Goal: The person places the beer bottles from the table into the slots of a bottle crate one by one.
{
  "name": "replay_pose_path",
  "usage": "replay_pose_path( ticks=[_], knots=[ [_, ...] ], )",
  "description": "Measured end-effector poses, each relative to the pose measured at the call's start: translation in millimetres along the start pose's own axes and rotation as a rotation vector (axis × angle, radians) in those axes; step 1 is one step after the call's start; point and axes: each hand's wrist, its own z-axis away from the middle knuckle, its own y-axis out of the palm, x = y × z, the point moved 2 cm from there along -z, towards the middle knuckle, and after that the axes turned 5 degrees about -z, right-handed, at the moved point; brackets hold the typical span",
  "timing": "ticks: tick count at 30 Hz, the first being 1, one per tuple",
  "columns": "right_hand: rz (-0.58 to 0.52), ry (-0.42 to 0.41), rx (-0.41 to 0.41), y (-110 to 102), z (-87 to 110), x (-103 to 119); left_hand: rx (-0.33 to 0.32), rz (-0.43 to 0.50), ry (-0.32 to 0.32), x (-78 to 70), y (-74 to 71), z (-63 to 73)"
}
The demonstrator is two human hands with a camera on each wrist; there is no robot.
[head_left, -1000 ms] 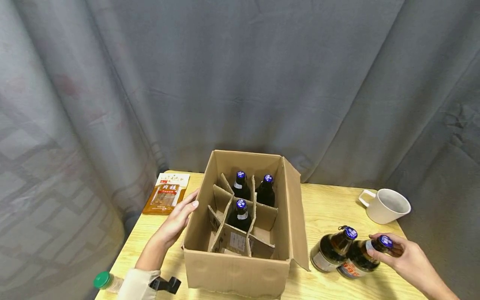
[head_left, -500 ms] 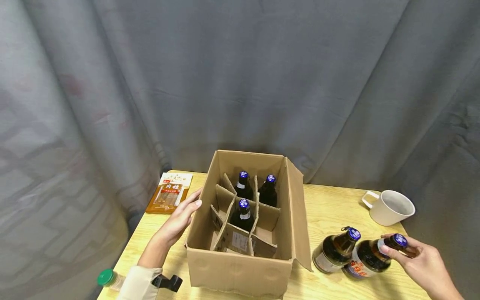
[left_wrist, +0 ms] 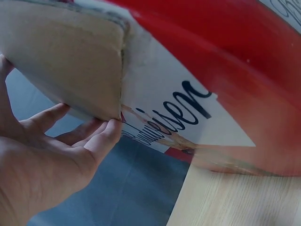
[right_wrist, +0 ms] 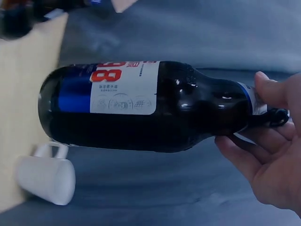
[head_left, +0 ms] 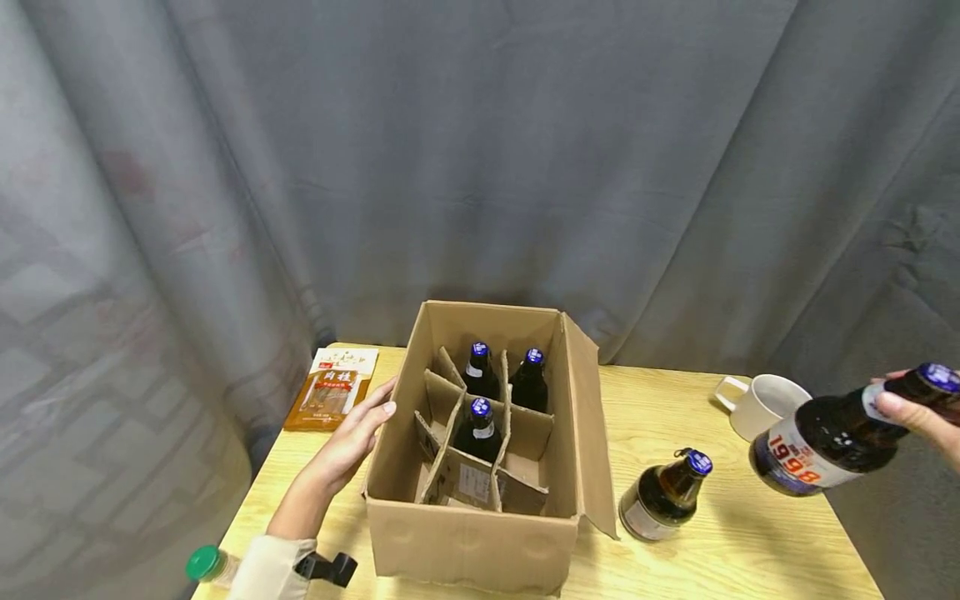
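Observation:
My right hand point(right_wrist: 277, 146) grips a dark glass beer bottle point(head_left: 825, 446) by its neck, tilted and raised above the table's right side. Its blue cap sits beyond my fingers, and its white label has red figures. My left hand point(head_left: 352, 442) rests against the left side of an open cardboard box point(head_left: 472, 542); in the left wrist view its fairly straight fingers touch a bare flap point(left_wrist: 80, 61). Cardboard dividers split the box, and three blue-capped bottles point(head_left: 481, 429) stand in its compartments. Another dark bottle point(head_left: 660, 500) stands on the table just right of the box.
A white mug point(head_left: 767, 406) stands at the table's right rear, partly behind the held bottle. A brown-and-white packet point(head_left: 332, 390) lies left of the box. A green-lidded jar point(head_left: 210, 564) is at the front left. The grey curtain point(head_left: 480, 167) hangs behind the table point(head_left: 652, 408).
My right hand has lifted the bottle off the table and carried it right and up, away from the other standing bottle. The left hand has stayed at the box.

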Motion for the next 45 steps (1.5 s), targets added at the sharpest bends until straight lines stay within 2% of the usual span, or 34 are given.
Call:
replay_pose_path(
  ticks=[4, 8, 11, 13, 15, 17, 20, 23, 26, 32, 35, 41, 45],
  knots=[
    [0.035, -0.004, 0.053, -6, -27.0, 11, -0.007, -0.007, -0.012, -0.3, -1.3, 1.2],
    [-0.003, -0.022, 0.084, 6, -44.3, 33, -0.002, 0.002, -0.007, -1.5, -1.1, 0.7],
    [-0.087, -0.030, 0.095, 28, -52.4, 60, -0.006, 0.007, -0.004, -1.9, -0.4, 0.2],
    [-0.079, -0.009, 0.095, 45, -56.6, 81, -0.008, 0.005, -0.009, -1.4, 0.2, 0.0],
    [-0.031, 0.045, 0.111, 63, -59.8, 102, -0.010, 0.002, -0.010, -0.8, 0.6, -0.7],
    [0.080, 0.094, 0.142, 78, -63.3, 122, -0.010, 0.004, -0.008, 0.5, 1.2, -0.9],
    [0.154, 0.122, 0.197, 102, -70.4, 147, -0.013, 0.009, 0.003, 1.4, 1.8, -1.2],
    [0.121, 0.080, 0.250, 128, -78.0, 169, -0.012, 0.014, 0.006, 1.9, 2.4, -1.1],
    [0.033, 0.041, 0.300, 153, -83.6, 185, -0.015, 0.016, 0.003, 2.3, 2.8, -1.5],
    [-0.116, 0.024, 0.388, 193, -89.4, 191, -0.030, 0.008, -0.008, 3.5, 2.1, -0.3],
    [-0.141, 0.016, 0.415, 206, -90.4, 188, -0.027, 0.004, -0.014, 3.6, 1.6, 0.1],
    [-0.135, 0.025, 0.454, 222, -87.7, 177, -0.019, 0.011, 0.004, 2.3, 1.9, -0.8],
    [-0.083, 0.024, 0.502, 234, -83.6, 165, -0.015, 0.018, 0.018, 1.8, 2.6, -1.5]
  ],
)
